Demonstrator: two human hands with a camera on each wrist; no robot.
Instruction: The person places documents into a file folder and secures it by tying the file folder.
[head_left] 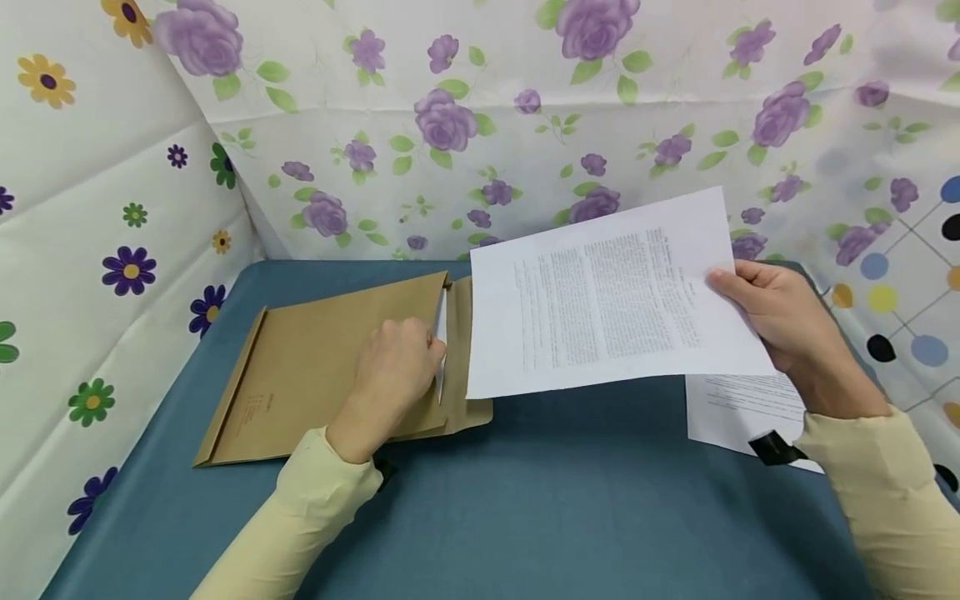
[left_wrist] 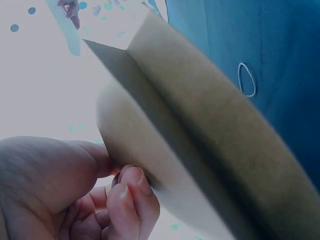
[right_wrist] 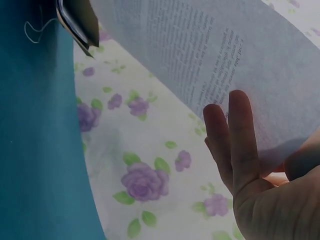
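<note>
A brown paper envelope [head_left: 322, 367] lies tilted on the left of the table, its flap [head_left: 468, 408] opened out to the right. My left hand [head_left: 393, 371] grips the envelope's upper panel near the mouth; in the left wrist view its fingers [left_wrist: 135, 192] and thumb pinch the brown edge. White paper [head_left: 441, 342] shows inside the mouth. My right hand [head_left: 783, 312] pinches a printed white sheet [head_left: 600, 300] by its right edge, thumb on the printed face. The sheet hangs above the table, its left edge beside the flap. In the right wrist view, two fingers [right_wrist: 242, 130] extend behind it.
Another printed sheet [head_left: 727, 417] lies on the blue tablecloth [head_left: 540, 500] at the right, partly beneath my right forearm. A thin pale string loop [left_wrist: 247, 80] shows near the envelope in the left wrist view. Flowered cloth [head_left: 517, 150] hangs behind the table.
</note>
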